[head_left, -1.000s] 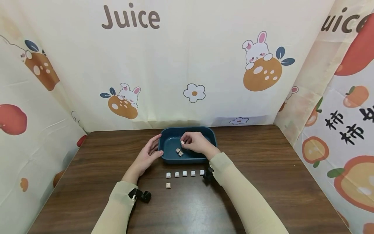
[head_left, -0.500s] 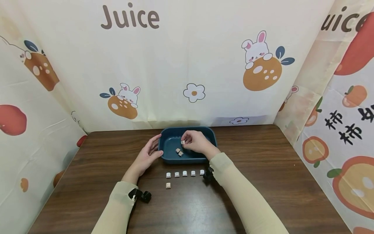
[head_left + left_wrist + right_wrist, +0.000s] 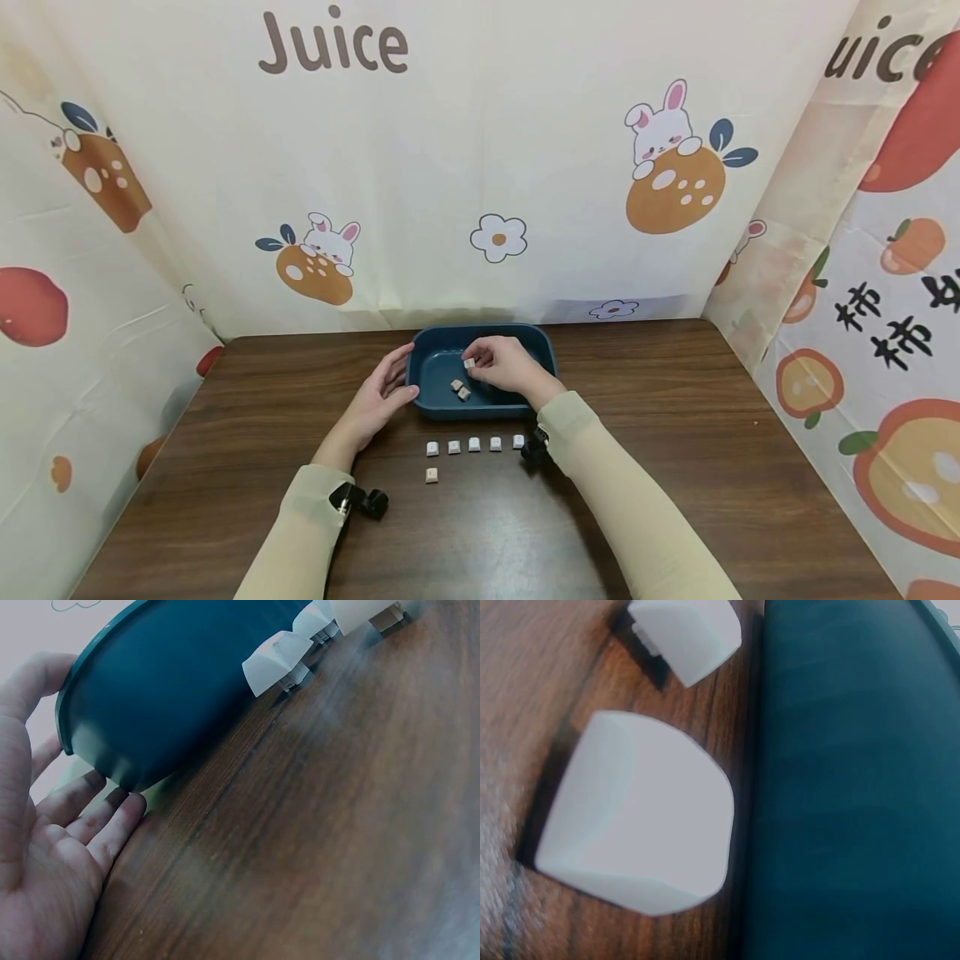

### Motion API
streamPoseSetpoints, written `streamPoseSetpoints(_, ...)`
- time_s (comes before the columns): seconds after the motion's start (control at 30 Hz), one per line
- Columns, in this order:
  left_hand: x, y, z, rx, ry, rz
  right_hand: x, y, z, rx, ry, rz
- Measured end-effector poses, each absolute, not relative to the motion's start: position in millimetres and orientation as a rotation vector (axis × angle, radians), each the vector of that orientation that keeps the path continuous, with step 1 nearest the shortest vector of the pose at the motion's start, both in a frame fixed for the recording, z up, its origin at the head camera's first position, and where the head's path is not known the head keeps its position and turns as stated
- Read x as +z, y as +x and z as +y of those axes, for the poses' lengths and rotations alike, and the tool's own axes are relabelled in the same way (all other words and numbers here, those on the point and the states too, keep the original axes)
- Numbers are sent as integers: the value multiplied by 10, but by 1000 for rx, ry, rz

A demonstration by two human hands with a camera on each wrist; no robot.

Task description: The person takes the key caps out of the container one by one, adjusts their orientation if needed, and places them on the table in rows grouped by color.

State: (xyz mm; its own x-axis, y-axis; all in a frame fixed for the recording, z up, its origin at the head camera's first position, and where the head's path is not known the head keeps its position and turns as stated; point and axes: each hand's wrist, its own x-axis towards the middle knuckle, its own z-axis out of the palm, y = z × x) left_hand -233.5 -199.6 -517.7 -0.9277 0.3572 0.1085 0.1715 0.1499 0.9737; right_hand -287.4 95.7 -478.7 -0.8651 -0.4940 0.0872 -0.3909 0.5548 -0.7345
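Observation:
My right hand (image 3: 504, 365) is over the blue tray (image 3: 438, 412) and pinches a small pale keycap (image 3: 469, 363) between thumb and fingers. Below it, two beige keycaps (image 3: 461, 390) lie together on the tray floor. With spread, loosely bent fingers, my left hand (image 3: 381, 395) touches the tray's left end. In the left wrist view, that hand (image 3: 52, 847) has one digit at the tray rim and other fingertips by its base. The right wrist view shows white keycaps (image 3: 641, 814) beside the tray wall (image 3: 847, 795); the right hand is outside it.
A row of several white keycaps (image 3: 475, 445) stands on the brown wooden table (image 3: 300, 383) in front of the tray. One beige keycap (image 3: 431, 476) sits nearer, below the row's left end. A printed curtain (image 3: 420, 150) hangs behind the table.
The pinched keycap and the right fingers shift and turn very slightly above the tray. The left hand, the tray and the keycap row stay in place.

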Motion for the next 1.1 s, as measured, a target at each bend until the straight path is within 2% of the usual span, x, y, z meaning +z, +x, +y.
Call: streamPoseSetpoints(1.1,-5194,-2342,-2003,1876,504,2271,-4776,-2875,963,-1336,-713,2678)
